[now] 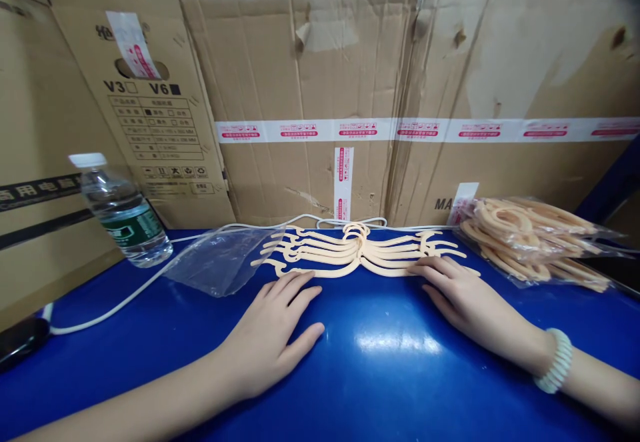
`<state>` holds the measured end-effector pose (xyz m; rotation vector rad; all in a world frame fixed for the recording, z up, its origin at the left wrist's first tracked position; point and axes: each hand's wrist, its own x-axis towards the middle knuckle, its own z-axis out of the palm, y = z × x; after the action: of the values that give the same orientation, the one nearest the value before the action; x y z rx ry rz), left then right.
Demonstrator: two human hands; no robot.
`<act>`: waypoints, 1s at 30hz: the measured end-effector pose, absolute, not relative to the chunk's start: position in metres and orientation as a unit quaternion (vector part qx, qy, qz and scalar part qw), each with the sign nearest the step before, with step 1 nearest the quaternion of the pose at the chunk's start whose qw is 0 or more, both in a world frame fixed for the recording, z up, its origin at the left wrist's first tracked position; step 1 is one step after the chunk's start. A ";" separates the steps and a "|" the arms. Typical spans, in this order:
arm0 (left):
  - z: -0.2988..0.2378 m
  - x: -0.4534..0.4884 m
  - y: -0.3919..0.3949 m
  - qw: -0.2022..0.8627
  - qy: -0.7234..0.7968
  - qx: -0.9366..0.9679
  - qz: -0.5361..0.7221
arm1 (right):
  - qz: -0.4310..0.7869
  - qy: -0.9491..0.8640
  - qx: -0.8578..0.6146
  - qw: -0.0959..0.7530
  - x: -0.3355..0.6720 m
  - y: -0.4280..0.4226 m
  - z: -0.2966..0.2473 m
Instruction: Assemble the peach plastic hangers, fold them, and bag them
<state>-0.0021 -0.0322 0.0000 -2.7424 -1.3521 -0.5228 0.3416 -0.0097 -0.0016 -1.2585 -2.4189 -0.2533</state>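
Several cream-coloured plastic hangers (335,271) lie overlapped in a row on the blue table, their hooks bunched at the middle. My left hand (275,329) rests at the near left arm of the front hanger, fingers spread and thumb apart, gripping nothing. On the other side, my right hand (463,299) has its fingertips on the near right arm of that hanger, with the fingers stretched out and loose. A flat clear plastic bag (220,262) lies just left of the hangers, close to their left ends.
Bagged cream hangers (530,235) are piled at the right. A water bottle (125,212) stands at the left, near a white cable (120,305) and a black device (23,342). Large cardboard boxes (320,75) wall off the back of the blue table (350,389).
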 end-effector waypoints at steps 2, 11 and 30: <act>0.001 -0.001 -0.032 0.020 -0.435 -0.885 -0.166 | -0.084 -0.865 -0.455 0.195 0.341 -0.010 -0.001; 0.001 0.000 -0.033 0.016 -0.435 -0.886 -0.163 | -0.096 -0.864 -0.452 0.198 0.341 -0.010 0.001; 0.002 0.000 -0.032 0.003 -0.424 -0.888 -0.178 | -0.083 -0.879 -0.440 0.167 0.347 -0.012 0.005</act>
<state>-0.0003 -0.0316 0.0019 -2.7838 -1.3292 -0.5568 0.3473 -0.0120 0.0047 -1.2513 -2.5004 -0.2373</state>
